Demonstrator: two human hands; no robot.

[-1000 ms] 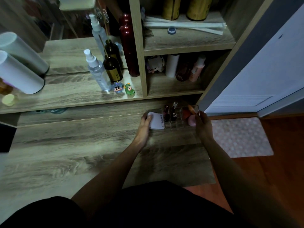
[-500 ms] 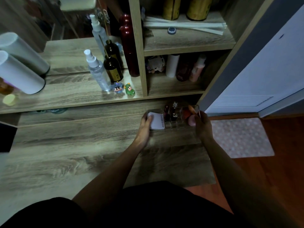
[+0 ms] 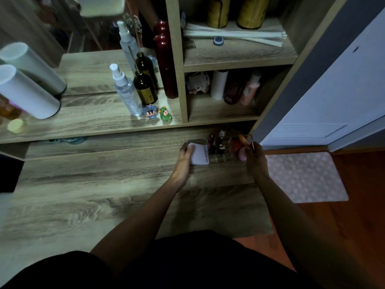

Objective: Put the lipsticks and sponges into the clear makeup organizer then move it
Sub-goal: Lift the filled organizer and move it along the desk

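A wooden vanity table (image 3: 87, 184) fills the view, with shelves behind it. At its far right edge sits the clear makeup organizer (image 3: 224, 159), gripped at both ends: the left hand (image 3: 183, 161) closed around the left end, the right hand (image 3: 255, 158) around the right. Inside, left to right: a white compact (image 3: 199, 154), upright lipsticks (image 3: 216, 143), and pink and red sponges (image 3: 239, 149) (partly hidden by fingers).

Two bare forearms, no sleeves, left hand (image 3: 183, 161), right hand (image 3: 256, 159), dark black clothing below
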